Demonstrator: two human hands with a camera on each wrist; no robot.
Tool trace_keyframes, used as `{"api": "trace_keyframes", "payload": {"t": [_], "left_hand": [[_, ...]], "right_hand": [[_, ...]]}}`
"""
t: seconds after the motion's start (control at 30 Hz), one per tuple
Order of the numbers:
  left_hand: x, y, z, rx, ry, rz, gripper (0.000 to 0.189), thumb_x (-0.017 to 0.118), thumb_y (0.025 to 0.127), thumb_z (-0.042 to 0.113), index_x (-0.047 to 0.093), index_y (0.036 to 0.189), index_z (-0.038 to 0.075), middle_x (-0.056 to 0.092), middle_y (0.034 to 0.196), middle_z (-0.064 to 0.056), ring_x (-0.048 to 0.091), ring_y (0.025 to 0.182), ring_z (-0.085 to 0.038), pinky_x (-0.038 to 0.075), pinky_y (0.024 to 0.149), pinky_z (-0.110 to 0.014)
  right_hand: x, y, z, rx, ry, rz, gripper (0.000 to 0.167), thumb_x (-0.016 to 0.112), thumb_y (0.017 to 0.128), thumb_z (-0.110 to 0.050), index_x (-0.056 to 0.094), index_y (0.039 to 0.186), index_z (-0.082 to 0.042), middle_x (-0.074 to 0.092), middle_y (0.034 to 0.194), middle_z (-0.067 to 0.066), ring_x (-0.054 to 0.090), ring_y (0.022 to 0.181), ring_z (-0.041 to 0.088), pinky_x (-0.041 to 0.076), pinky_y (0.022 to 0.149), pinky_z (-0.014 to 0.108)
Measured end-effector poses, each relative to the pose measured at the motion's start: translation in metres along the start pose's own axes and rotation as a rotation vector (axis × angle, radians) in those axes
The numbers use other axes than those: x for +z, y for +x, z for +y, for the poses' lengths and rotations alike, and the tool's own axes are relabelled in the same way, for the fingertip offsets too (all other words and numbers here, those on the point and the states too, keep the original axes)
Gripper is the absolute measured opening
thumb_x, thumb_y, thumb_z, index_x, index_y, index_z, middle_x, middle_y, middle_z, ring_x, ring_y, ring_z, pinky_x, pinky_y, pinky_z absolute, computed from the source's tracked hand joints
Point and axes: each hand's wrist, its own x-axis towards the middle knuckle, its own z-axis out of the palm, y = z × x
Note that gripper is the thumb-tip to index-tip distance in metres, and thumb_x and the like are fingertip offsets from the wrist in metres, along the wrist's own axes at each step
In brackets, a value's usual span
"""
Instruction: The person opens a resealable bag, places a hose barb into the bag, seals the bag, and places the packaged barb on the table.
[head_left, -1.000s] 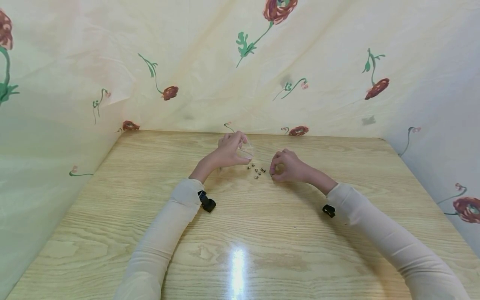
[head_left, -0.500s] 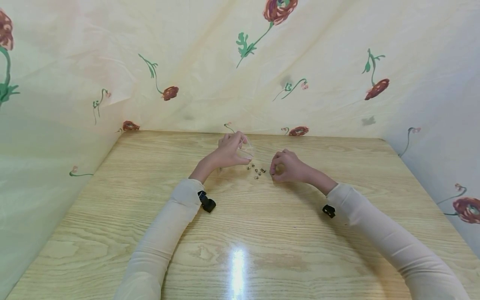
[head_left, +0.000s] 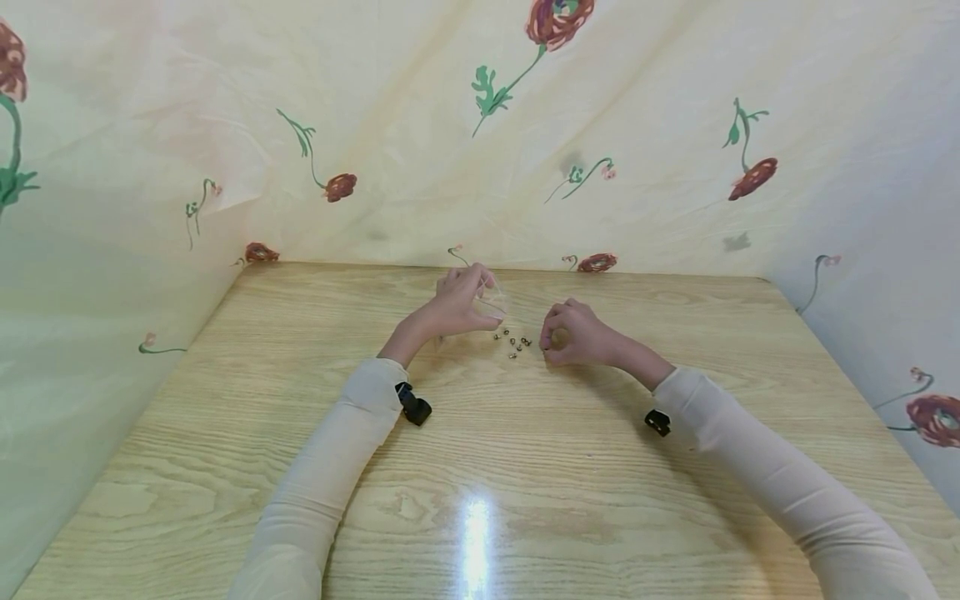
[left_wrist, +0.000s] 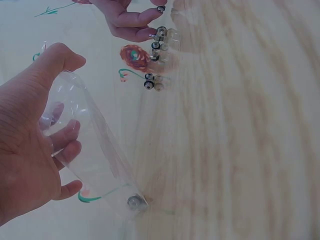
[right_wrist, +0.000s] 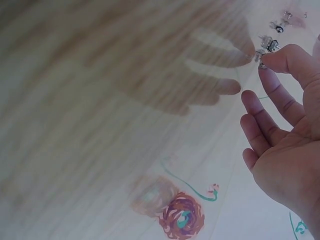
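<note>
We saw the left hand (head_left: pixel 453 307) holding a clear bag (left_wrist: pixel 97 135) by its mouth, thumb and fingers set well apart, with a single metal part (left_wrist: pixel 134 201) down in the bag's far corner, beyond the fingertips. In the right hand (head_left: pixel 581 337) we made out a small part (right_wrist: pixel 262 65) pinched between thumb and index finger, the other fingers loosely bent. Between the hands we found the loose parts (head_left: pixel 513 342) scattered on the surface (head_left: pixel 450 450), near the left thumb and just beside the right hand's pinching fingertips.
</note>
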Motion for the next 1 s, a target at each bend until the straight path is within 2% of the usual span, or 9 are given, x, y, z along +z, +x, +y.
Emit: {"api": "trace_keyframes", "payload": {"t": [0.37,0.63,1.0], "left_hand": [[-0.0006,-0.0002,-0.0002,0.001,0.01,-0.011,0.059,0.076,0.09,0.033,0.044,0.131,0.005,0.046,0.111,-0.009,0.033,0.122,-0.031,0.018,0.11,-0.052],[-0.0002,-0.0005,-0.0009,0.004,0.008,-0.009,0.06,0.076,0.089,0.032,0.044,0.131,0.003,0.046,0.11,-0.009,0.031,0.124,-0.032,0.017,0.109,-0.052],[0.0008,0.0,-0.0009,0.005,0.019,0.002,0.059,0.078,0.088,0.03,0.044,0.129,0.005,0.047,0.11,-0.009,0.034,0.12,-0.031,0.02,0.108,-0.052]], "right_hand": [[-0.0011,-0.0011,-0.0014,0.045,0.009,0.001,0.01,0.08,0.077,-0.007,0.074,0.081,-0.013,0.068,0.106,0.012,0.049,0.096,0.029,0.033,0.087,0.048],[-0.002,-0.0018,-0.002,0.049,0.021,0.006,0.008,0.079,0.079,-0.006,0.074,0.082,-0.012,0.067,0.106,0.013,0.048,0.095,0.03,0.031,0.085,0.046],[-0.0031,-0.0035,-0.004,0.047,0.016,0.029,0.008,0.077,0.079,-0.005,0.073,0.08,-0.013,0.069,0.105,0.013,0.051,0.098,0.032,0.034,0.088,0.051]]}}
